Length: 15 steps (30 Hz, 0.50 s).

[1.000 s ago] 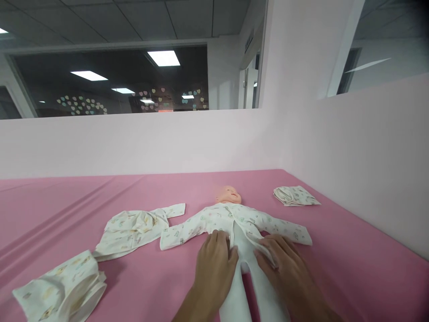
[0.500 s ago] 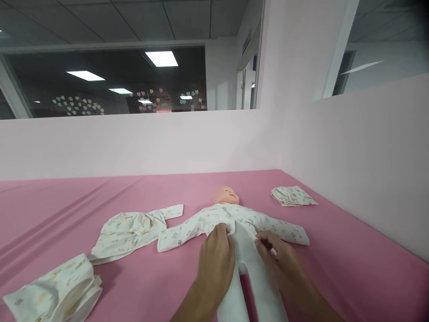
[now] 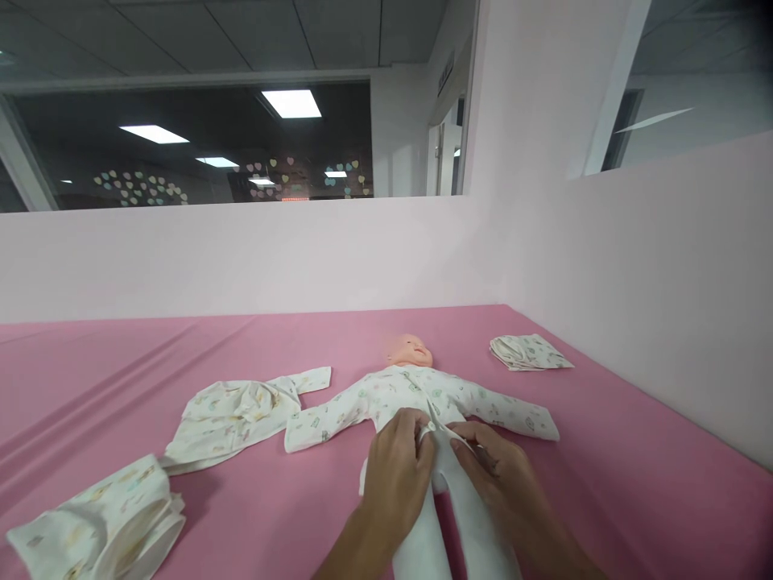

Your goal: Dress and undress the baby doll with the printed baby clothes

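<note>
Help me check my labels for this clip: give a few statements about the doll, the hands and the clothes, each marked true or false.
1. The doll lies face up on the pink sheet. True.
2. The left hand and the right hand both grip the lower front of the doll's printed top. True.
3. The folded cloth rests on the doll's chest. False: it lies apart, near the right wall.
4. The doll's legs wear printed trousers. False: they are bare white.
5. A loose garment lies left of the doll. True.
</note>
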Each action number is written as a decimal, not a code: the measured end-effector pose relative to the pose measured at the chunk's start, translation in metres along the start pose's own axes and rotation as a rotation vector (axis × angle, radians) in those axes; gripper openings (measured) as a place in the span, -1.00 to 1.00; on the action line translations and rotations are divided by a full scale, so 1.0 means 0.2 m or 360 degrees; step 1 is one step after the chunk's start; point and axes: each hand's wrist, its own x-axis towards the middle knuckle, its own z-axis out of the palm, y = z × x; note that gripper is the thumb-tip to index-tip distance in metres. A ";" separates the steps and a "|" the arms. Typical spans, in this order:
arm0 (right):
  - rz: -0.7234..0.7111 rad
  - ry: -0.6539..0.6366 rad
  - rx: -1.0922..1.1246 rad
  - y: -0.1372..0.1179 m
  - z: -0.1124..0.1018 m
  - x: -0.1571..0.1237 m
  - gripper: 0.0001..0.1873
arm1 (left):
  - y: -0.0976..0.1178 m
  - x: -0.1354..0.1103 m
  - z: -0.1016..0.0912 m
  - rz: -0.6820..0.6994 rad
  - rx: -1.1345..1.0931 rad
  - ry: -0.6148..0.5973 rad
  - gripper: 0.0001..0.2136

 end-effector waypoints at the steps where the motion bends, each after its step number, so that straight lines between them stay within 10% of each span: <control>1: 0.0017 -0.0013 0.0008 0.00 0.00 0.00 -0.72 | 0.00 0.00 0.00 -0.0009 -0.0017 0.0006 -0.85; 15: 0.0285 0.0000 0.0077 0.01 0.07 -0.01 -0.60 | -0.01 0.00 0.02 0.0031 0.0089 -0.0039 -0.89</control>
